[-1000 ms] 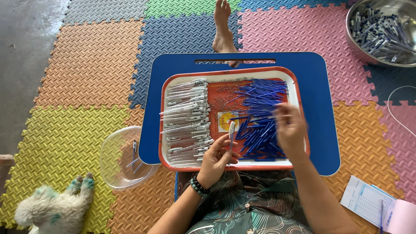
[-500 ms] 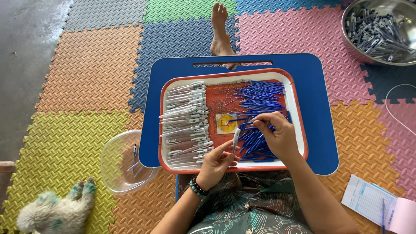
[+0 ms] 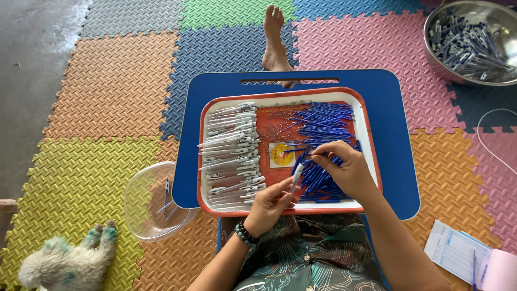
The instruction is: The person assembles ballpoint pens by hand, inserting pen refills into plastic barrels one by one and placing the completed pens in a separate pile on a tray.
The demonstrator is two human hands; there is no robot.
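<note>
Sitting on a floor of coloured foam mats (image 3: 107,102), a person is working over a red-rimmed tray (image 3: 367,129) set on a blue lap table (image 3: 393,108).

Left hand (image 3: 269,207) is closing thumb and fingers round a white pen barrel (image 3: 297,177), gripping its lower end; the barrel is standing tilted, upper end leaning up and slightly right, toward the other hand.

Right hand (image 3: 347,170) is curling over the heap of blue refills (image 3: 323,126), fingertips pinched on what looks like one thin blue refill (image 3: 302,159). Whether it is fully clear of the heap cannot be told. The refill's long axis is running roughly level, its free end pointing left.

Key relation: the barrel's open top is lying just below and left of the right-hand pinch, near but not touching. The two long axes are crossing, not in line. Right hand is the nearer one to the refills; left hand is nearer the row of white barrels (image 3: 231,153), which is lying just left of its grip.

Around: a clear plastic bowl (image 3: 156,202) holding a few parts, well left of the left hand; a steel bowl (image 3: 468,43) of mixed pen parts far up and right; a bare foot (image 3: 274,37) beyond the table; a small white furry animal (image 3: 64,264) low left; a paper pad (image 3: 463,253) low right.
</note>
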